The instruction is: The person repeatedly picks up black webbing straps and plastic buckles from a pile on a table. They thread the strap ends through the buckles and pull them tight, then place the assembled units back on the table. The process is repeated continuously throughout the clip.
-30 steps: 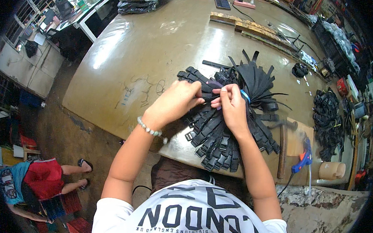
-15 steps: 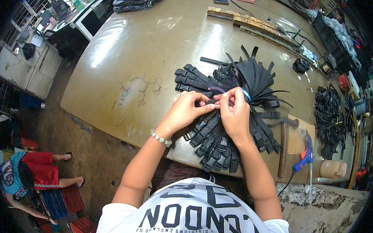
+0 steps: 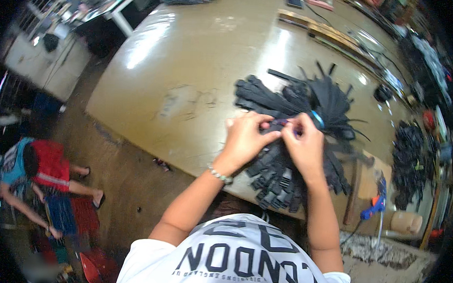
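Note:
A bundle of black webbing straps with plastic side-release buckles [image 3: 278, 188] lies fanned out near the table's front edge. Its loose strap ends [image 3: 331, 98] spread toward the far right, gathered by a blue band [image 3: 317, 119]. A thin purple strip [image 3: 280, 122] shows at the middle of the bundle, between my hands. My left hand [image 3: 248, 137], wearing a beaded bracelet, is closed with its thumb and fingers at the strip's left. My right hand [image 3: 305, 144] pinches the strip's other side. Motion blur and my fingers hide part of the strip.
Right of the bundle are a hammer [image 3: 353, 191], a flat tan board [image 3: 371, 174], a blue glue gun [image 3: 376, 203] and a tan roll [image 3: 405, 222]. Another heap of black straps [image 3: 409, 161] lies farther right. Wooden strips [image 3: 339, 42] lie at the back. A person [image 3: 45, 173] bends at the left.
The whole view has shifted, so the table and bundle appear farther right. My hands stay together at the bundle, and the purple strip now lies between them. The person at left has reached lower.

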### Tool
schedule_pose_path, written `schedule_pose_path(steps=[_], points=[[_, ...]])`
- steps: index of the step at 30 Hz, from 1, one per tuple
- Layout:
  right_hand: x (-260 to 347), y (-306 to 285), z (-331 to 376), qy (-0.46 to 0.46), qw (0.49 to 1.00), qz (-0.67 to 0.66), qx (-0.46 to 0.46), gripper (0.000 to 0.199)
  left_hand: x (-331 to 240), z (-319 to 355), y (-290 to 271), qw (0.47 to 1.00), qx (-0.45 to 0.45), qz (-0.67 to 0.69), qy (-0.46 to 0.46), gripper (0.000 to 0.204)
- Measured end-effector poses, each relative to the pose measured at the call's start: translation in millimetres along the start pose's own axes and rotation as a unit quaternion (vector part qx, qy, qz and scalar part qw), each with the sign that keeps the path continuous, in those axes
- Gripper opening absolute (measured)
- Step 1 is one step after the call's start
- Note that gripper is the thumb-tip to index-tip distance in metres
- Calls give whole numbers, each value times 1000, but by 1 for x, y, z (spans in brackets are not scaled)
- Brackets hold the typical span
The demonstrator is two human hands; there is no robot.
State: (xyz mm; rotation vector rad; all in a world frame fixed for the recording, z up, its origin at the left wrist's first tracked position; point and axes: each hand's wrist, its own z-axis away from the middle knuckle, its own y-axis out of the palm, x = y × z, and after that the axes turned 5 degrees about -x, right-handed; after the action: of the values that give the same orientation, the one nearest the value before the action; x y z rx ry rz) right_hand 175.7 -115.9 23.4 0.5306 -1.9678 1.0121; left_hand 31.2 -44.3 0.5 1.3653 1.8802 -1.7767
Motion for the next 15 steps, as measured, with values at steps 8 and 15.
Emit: schedule_pose_path(steps=[8,15], points=[[-31,-5,-14,107,981,-143,78,12,5,-1,13,988,-46,150,8,42],[-67,-5,-18,122,968,-215,42,22,36,-43,5,964,26,0,266,20]])
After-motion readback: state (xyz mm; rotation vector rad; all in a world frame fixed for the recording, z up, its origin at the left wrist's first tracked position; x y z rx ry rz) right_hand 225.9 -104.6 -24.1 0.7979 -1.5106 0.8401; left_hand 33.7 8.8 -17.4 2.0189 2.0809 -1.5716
